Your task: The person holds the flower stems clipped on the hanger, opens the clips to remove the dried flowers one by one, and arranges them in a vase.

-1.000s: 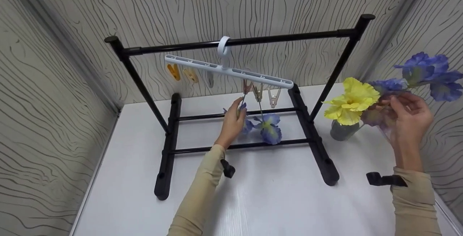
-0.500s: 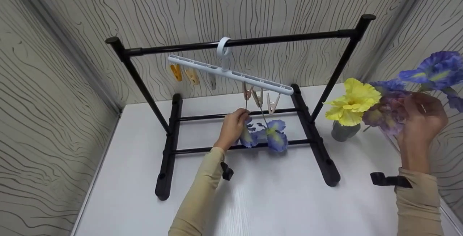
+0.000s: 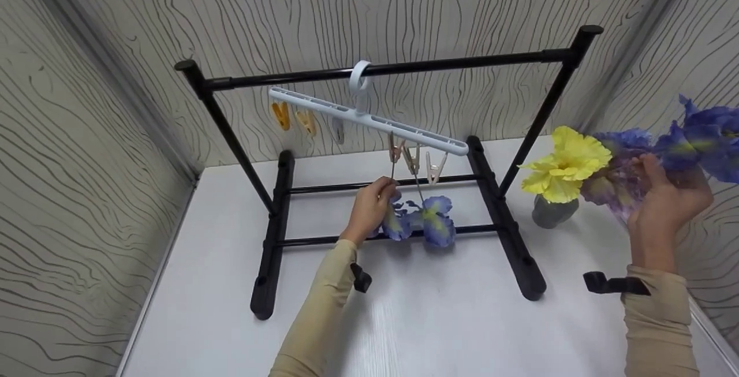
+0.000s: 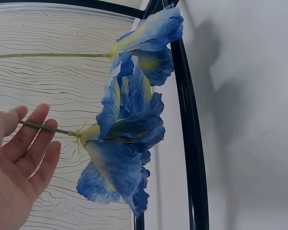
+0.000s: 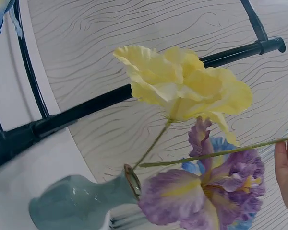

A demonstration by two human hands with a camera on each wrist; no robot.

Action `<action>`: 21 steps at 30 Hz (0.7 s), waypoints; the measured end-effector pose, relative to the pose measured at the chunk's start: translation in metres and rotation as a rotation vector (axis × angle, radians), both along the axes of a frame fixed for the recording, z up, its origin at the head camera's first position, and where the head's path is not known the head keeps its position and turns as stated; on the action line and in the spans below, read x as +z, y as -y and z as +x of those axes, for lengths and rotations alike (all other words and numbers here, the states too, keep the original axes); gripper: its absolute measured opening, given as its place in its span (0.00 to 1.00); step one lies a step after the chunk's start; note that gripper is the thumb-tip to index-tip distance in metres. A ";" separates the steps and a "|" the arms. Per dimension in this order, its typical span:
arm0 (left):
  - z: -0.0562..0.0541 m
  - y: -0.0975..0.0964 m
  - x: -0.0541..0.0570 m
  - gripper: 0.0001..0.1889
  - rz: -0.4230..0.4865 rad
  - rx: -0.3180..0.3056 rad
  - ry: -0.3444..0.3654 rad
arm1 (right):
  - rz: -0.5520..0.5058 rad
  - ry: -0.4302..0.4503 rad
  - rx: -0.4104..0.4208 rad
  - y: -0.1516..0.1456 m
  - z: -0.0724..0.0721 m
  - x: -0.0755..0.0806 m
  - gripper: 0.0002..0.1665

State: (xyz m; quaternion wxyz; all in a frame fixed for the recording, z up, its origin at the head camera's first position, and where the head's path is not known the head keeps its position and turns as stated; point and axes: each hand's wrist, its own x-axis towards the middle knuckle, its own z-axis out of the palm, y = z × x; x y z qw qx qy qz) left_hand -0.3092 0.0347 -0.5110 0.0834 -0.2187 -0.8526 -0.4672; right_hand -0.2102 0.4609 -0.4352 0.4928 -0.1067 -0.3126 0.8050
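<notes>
My left hand (image 3: 369, 209) pinches the thin stem of a blue artificial iris (image 4: 125, 143), which hangs head down below a pink clothespin (image 3: 395, 149). Beside it a second blue iris (image 3: 439, 230) hangs from a beige clothespin (image 3: 411, 159). At the right, my right hand (image 3: 670, 209) holds another blue iris (image 3: 704, 140) by its stem (image 5: 221, 152). The bare end of that stem is close to the mouth of a grey-green vase (image 5: 81, 201). A yellow flower (image 3: 566, 163) stands in the vase, and a purple iris (image 5: 206, 191) shows beside it.
A pale blue hanger (image 3: 361, 114) hooks over the top bar of a black rack (image 3: 462, 64). Orange and yellow clothespins (image 3: 281, 115) hang at its left; a pale one (image 3: 436, 167) hangs at its right end. Patterned panels (image 3: 86, 192) enclose the white table (image 3: 462, 319).
My left hand has slid a little lower, the irises below the hanger have dropped, and the hanger's right end dips more. In my right hand, the blue iris has tipped lower.
</notes>
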 end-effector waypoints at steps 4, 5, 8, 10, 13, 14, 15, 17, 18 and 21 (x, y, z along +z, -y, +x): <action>0.001 0.002 -0.001 0.11 0.013 -0.012 0.011 | -0.057 -0.023 -0.049 0.003 -0.002 -0.005 0.17; 0.001 0.002 -0.001 0.11 0.018 -0.013 0.010 | -0.056 -0.015 -0.059 0.004 -0.002 -0.007 0.18; 0.001 0.004 -0.002 0.11 0.029 -0.014 0.008 | -0.067 0.002 -0.066 0.005 -0.003 -0.009 0.19; 0.001 0.004 -0.002 0.11 0.029 -0.013 0.002 | -0.090 -0.001 -0.065 0.006 -0.004 -0.011 0.19; 0.001 0.003 -0.004 0.11 0.025 -0.020 -0.010 | -0.146 -0.024 -0.087 0.004 -0.006 -0.013 0.17; 0.001 0.003 -0.004 0.11 0.024 -0.023 -0.013 | -0.155 -0.029 -0.104 0.004 -0.006 -0.012 0.15; 0.001 0.003 -0.005 0.11 0.025 -0.029 -0.017 | -0.160 -0.033 -0.120 0.004 -0.005 -0.011 0.14; 0.001 0.003 -0.006 0.10 0.030 -0.037 -0.021 | -0.142 -0.039 -0.159 0.005 -0.004 -0.009 0.12; 0.001 0.004 -0.006 0.10 0.036 -0.039 -0.020 | -0.113 -0.035 -0.177 0.005 -0.003 -0.008 0.11; 0.000 0.005 -0.007 0.10 0.048 -0.035 -0.026 | -0.041 -0.014 -0.198 0.006 -0.005 -0.009 0.10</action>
